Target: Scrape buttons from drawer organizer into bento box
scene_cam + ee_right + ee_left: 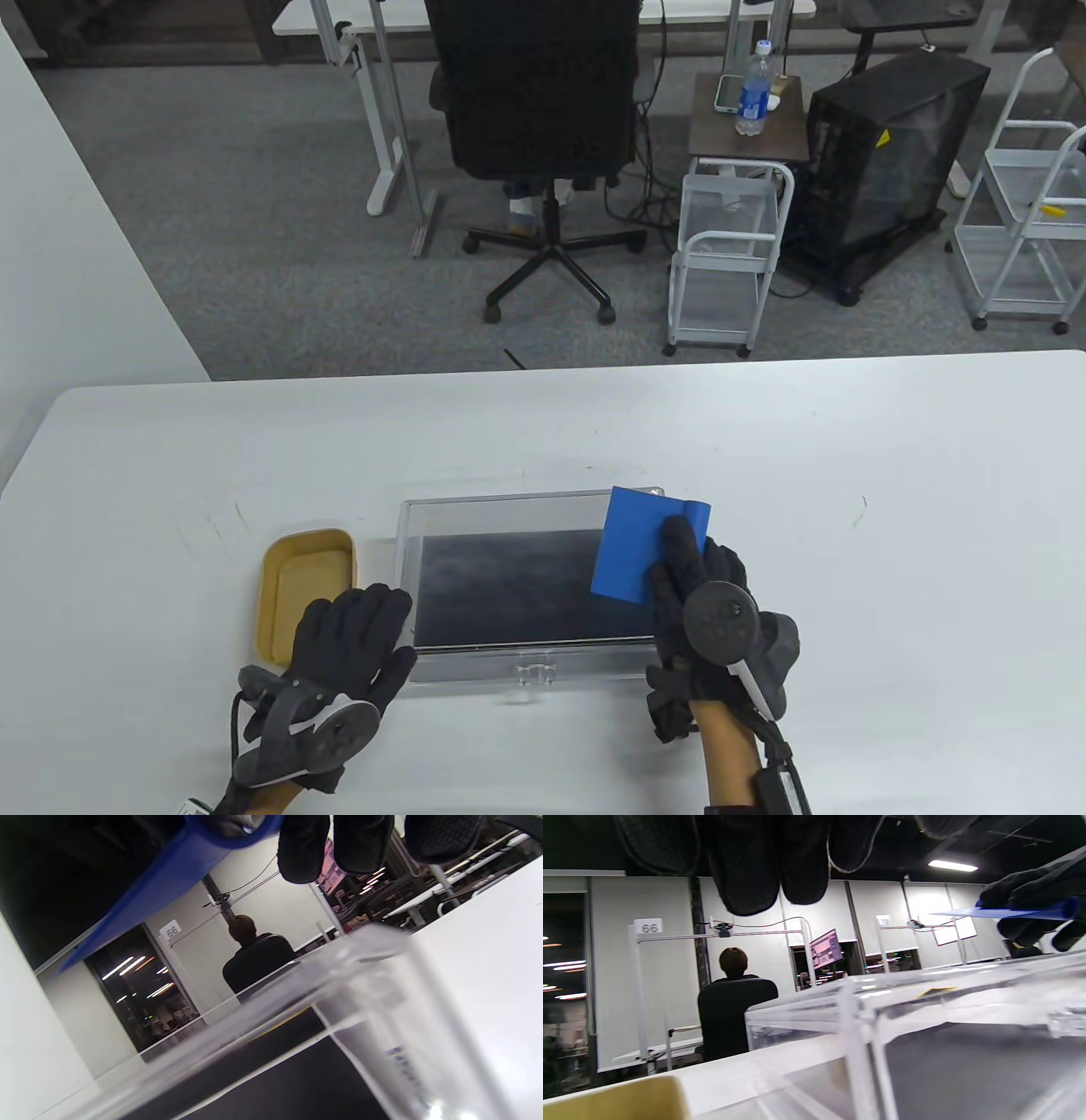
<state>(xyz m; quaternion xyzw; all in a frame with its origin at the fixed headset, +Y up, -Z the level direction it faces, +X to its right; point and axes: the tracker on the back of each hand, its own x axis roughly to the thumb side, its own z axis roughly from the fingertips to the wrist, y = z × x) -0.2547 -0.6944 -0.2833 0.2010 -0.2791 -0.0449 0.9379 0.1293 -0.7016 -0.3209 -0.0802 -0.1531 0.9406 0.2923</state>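
Tan bento box [307, 594] left of clear drawer organizer [526, 586] on white desk [848, 552], left hand [352, 641] spread on organizer's corner, right hand [700, 594] gripping blue scraper [640, 543] over its right end.

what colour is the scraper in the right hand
Blue; the scraper shows best in the table view.

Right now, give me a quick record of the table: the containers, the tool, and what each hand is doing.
organizer: clear drawer organizer with a dark floor, centre of the white table
buttons: none visible in any view
bento box: tan bento box, open, beside the organizer's left end
scraper: blue scraper, above the organizer's right end
right hand: right hand grips the scraper
left hand: left hand rests at the organizer's near left corner, holds nothing
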